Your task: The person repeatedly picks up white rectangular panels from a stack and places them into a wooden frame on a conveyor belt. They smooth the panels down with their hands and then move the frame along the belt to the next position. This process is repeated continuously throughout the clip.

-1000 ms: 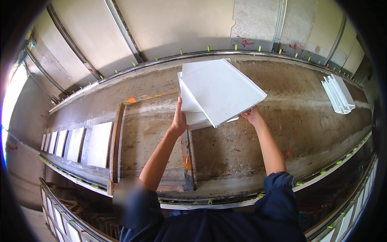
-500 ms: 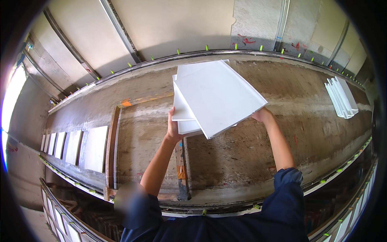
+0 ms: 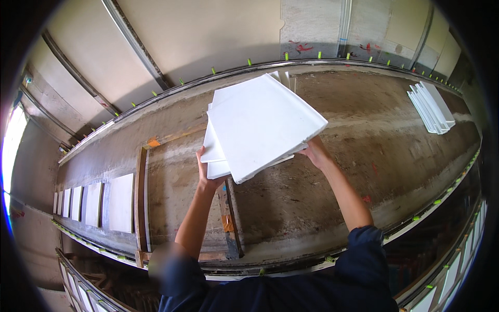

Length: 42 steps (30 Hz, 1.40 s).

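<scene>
Between my two hands is a loose stack of white panels (image 3: 265, 122), held up over the worktable and lying askew on one another. The top panel is the largest seen and shows a raised lip along its right side. My left hand (image 3: 208, 174) grips the stack's left edge, its thumb up along the side and the other fingers hidden beneath. At the lower right corner, my right hand (image 3: 314, 152) closes on the panels, its fingertips out of sight under them.
Separate white panels (image 3: 121, 203) lie in a row at the left of the long, stained worktable (image 3: 291, 213). Beside them is a wooden frame (image 3: 141, 197) with orange patches. Another stack of white pieces (image 3: 431, 107) sits at the far right. Green pegs (image 3: 249, 61) line the table's rim.
The held stack and both hands have shifted left in view, and the stack is turned slightly. More panel edges show behind its top. The surroundings have shifted in view too.
</scene>
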Available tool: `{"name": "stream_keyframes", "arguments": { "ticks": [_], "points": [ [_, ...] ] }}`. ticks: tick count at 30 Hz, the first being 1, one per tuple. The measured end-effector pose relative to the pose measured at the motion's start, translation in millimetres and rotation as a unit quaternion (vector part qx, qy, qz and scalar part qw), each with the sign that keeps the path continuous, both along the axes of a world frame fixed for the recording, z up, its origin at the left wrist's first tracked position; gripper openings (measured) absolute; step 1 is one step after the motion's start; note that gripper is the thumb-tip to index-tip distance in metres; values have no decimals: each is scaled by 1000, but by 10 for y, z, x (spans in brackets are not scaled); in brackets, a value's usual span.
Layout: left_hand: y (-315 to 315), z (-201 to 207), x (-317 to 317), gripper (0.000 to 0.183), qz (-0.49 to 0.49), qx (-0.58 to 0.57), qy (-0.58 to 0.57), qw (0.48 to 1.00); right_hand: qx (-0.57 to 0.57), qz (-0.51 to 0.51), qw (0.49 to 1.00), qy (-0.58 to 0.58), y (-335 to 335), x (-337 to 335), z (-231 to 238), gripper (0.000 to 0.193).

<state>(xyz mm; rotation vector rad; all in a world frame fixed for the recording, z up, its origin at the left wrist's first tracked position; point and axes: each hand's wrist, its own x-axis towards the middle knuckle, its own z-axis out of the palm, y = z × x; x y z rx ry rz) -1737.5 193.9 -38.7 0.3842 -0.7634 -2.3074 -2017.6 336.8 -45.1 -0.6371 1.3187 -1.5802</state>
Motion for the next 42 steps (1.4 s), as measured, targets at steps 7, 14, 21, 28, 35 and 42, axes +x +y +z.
{"name": "stream_keyframes", "arguments": {
  "ticks": [7, 14, 21, 28, 35, 42],
  "points": [
    [93, 293, 189, 76, 9, -1, 37, 999, -22, -111, 991, 74, 162, 446, 675, 79],
    [-2, 780, 664, 78, -41, -16, 66, 997, -125, -165, 977, 48, 71, 1002, 1173, 67],
    [-270, 1217, 1805, 85, -64, -110, 88, 988, -132, -130, 979, 81, -590, 1922, 1395, 68],
    [-1015, 1167, 3517, 83, 48, -107, 38, 992, -120, -102, 988, -5, -1888, 3443, 1183, 63],
    [-1960, 684, 4867, 84, 144, -98, -30, 984, -43, -122, 992, -2, -3549, 4793, 229, 56],
    [-2486, 252, 5691, 83, 183, -84, -98, 975, 2, -33, 995, -99, -4007, 5753, -389, 68]
  ]
}}
